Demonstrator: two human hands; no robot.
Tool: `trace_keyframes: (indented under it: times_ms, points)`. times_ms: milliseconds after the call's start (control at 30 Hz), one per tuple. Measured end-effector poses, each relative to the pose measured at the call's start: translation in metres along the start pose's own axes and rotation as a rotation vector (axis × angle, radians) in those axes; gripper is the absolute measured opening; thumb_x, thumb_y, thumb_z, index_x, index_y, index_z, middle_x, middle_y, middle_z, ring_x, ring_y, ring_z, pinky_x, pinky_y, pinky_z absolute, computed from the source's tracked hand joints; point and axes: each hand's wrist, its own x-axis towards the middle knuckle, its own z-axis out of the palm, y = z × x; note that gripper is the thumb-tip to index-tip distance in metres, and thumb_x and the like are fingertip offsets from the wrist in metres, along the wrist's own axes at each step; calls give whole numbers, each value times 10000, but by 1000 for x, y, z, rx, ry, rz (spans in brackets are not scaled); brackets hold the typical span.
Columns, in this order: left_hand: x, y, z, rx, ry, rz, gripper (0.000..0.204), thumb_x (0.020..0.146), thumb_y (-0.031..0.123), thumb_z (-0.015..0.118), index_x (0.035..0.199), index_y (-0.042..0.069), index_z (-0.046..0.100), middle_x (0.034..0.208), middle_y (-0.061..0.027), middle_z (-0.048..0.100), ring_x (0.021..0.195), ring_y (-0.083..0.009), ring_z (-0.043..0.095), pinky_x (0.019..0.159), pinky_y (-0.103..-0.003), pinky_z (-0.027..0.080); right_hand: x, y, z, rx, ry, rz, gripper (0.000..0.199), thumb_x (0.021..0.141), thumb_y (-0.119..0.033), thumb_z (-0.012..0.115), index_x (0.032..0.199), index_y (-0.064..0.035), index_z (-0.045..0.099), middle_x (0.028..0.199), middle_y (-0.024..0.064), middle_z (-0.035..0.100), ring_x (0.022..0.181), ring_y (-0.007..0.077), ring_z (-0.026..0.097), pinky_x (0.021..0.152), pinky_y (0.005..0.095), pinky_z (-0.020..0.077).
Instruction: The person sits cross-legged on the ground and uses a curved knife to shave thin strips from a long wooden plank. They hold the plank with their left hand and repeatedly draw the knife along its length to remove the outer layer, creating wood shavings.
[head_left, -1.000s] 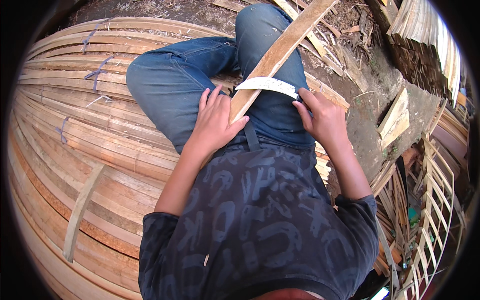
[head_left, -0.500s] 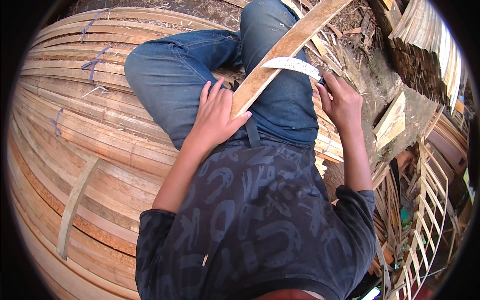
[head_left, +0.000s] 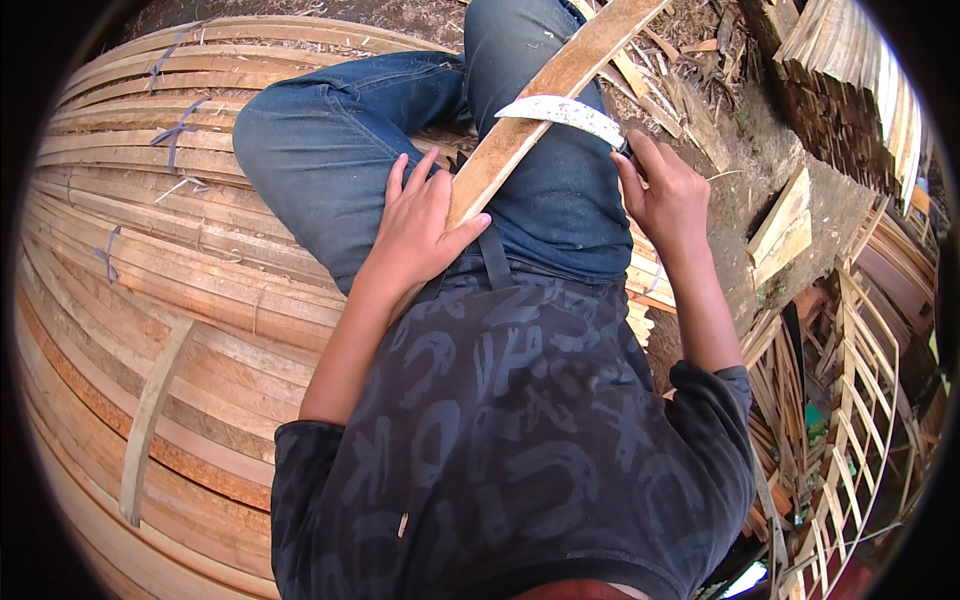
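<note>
A long, flat wooden slat (head_left: 530, 108) slants across my right thigh, its near end close to my belly. My left hand (head_left: 418, 222) grips that end, thumb over the slat's corner and fingers along its left side, partly hidden. In my right hand (head_left: 668, 195) is a curved knife (head_left: 565, 113), held by its handle between closed fingers. The pale, speckled blade lies across the slat above the left hand, its tip reaching past the slat's left edge. The handle is mostly hidden by my fingers.
Bundles of long wooden strips (head_left: 200, 260) tied with blue cord fill the left side. A short curved slat (head_left: 155, 420) lies across them. Stacked thin boards (head_left: 850, 70) stand at the far right, and a lattice of strips (head_left: 855, 420) at the near right. Wood scraps litter the ground.
The whole view has shifted slightly, so my legs, the slat and both hands sit a little further left. The knife blade has slid a short way farther along the slat, away from me.
</note>
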Motion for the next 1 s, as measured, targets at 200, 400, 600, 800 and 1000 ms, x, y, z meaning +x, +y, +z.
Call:
trace_keyframes:
  times_ms: [200, 400, 600, 800, 1000]
  points:
    - [1, 1, -3, -25, -7, -11, 503, 877, 432, 612, 929, -53, 490, 1039, -304, 579, 1325, -444, 388, 1151, -540, 138, -5, -8, -6, -62, -62, -29, 216, 875, -299, 700, 1023, -147, 660, 663, 75, 563, 530, 253, 608, 471, 383, 461]
    - [3, 2, -9, -41, -85, -38, 448, 888, 373, 599, 991, -49, 489, 1082, -286, 550, 1370, -419, 342, 1162, -530, 100, -1, 90, -43, -103, 175, 556, 254, 956, -269, 614, 1058, -43, 668, 677, 125, 664, 556, 226, 651, 514, 346, 477]
    - [3, 1, -5, -26, -100, -45, 452, 886, 377, 595, 996, -48, 489, 1131, -294, 538, 1372, -419, 340, 1164, -530, 92, -7, -7, -9, 228, 0, 243, 196, 890, -235, 690, 1014, -87, 657, 692, 133, 634, 588, 288, 639, 544, 384, 487]
    - [3, 1, -7, -21, -87, -38, 448, 887, 372, 596, 1003, -47, 491, 1156, -297, 537, 1370, -418, 348, 1164, -528, 94, -3, 0, 4, 2, -14, 39, 218, 871, -341, 692, 977, -158, 639, 646, 61, 562, 543, 247, 608, 462, 378, 448]
    - [3, 2, -5, -17, -77, -36, 441, 886, 367, 598, 1007, -44, 496, 1134, -278, 549, 1370, -415, 352, 1166, -525, 91, 15, 53, 9, -35, 119, 278, 217, 933, -378, 623, 992, -171, 652, 641, 40, 610, 515, 185, 605, 449, 321, 441]
